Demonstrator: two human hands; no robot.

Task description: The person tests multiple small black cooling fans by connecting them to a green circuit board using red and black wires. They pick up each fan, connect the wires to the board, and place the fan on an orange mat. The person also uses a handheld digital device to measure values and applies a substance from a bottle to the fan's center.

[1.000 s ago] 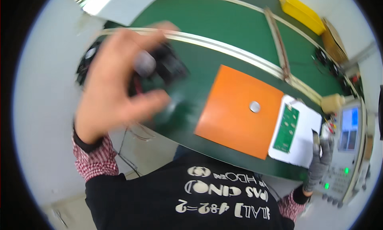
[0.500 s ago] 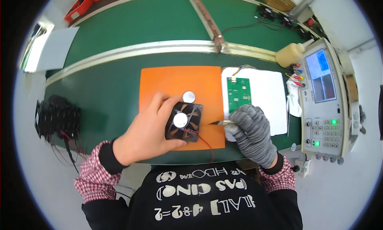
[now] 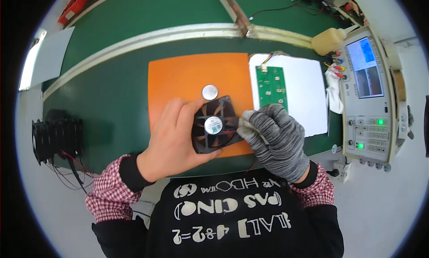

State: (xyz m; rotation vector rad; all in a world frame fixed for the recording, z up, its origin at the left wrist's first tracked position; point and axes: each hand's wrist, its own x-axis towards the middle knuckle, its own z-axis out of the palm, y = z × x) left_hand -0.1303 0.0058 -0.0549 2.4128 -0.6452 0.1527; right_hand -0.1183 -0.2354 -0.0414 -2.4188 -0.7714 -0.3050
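My left hand (image 3: pixel 172 135) grips a square black cooling fan (image 3: pixel 206 141) by its left side, fingers along the top and thumb at the lower edge. The fan is tilted over an orange mat (image 3: pixel 178 74) and has a round, printed label (image 3: pixel 213 124) at its hub. My right hand (image 3: pixel 275 135), in a grey knit glove, is closed at the fan's right edge, where its red wire runs. The slim dark-tipped tool held in it earlier is now mostly hidden by the fingers. A round silvery-white disc (image 3: pixel 209 92) lies on the mat just beyond the fan.
A green circuit board (image 3: pixel 272 86) rests on a white pad (image 3: pixel 308 92) beside the mat. Farther right stand a test instrument (image 3: pixel 366 110) with a lit screen and a yellowish bottle (image 3: pixel 328 41). Several black fans (image 3: pixel 58 135) are stacked at left. A pale rail (image 3: pixel 152 39) crosses the bench.
My right hand has moved left to the fan's edge, and the tool's dark tip no longer shows. The fan has turned and tilted in my left hand. The whole view has shifted slightly.
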